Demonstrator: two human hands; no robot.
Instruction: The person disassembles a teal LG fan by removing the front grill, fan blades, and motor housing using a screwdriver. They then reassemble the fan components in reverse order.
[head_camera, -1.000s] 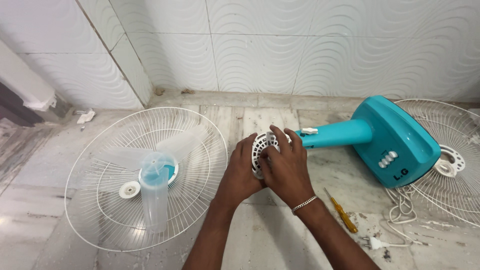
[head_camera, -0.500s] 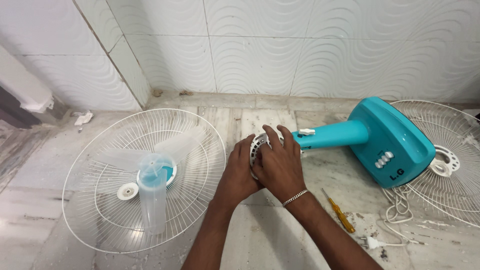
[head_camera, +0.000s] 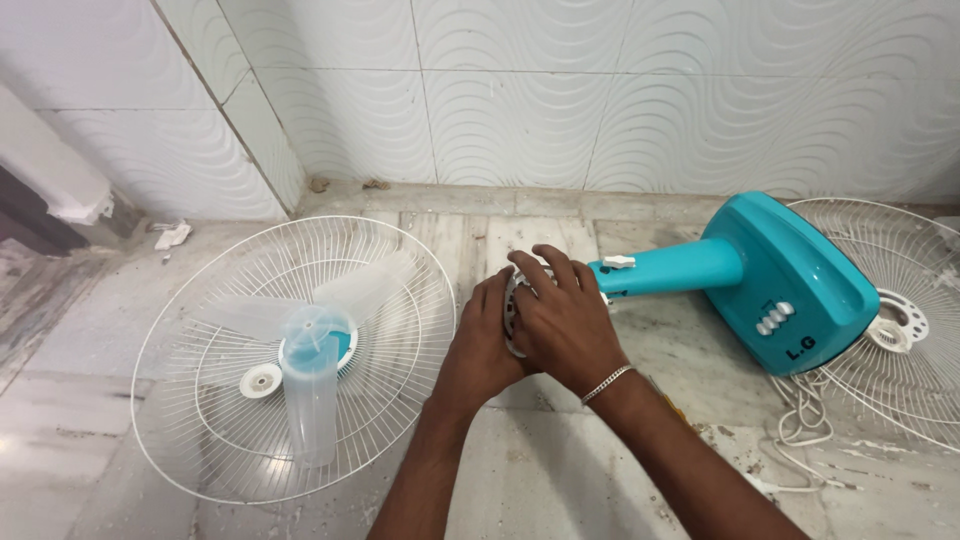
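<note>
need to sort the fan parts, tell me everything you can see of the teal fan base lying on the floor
The teal fan base lies on its side on the marble floor, against a white wire grille. It looks like glossy plastic: a rounded housing with a row of white buttons and a tubular neck pointing left with a small white knob. The neck ends where the left hand and right hand cup a white perforated part.

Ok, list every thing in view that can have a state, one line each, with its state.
Left hand: gripping the motor unit from its left.
Right hand: laid over the motor unit.
Motor unit: mostly hidden by both hands.
Teal fan base: lying on its side.
Front grille: flat on the floor.
Clear fan blade: detached, resting in the grille.
Rear grille: flat on the floor.
</note>
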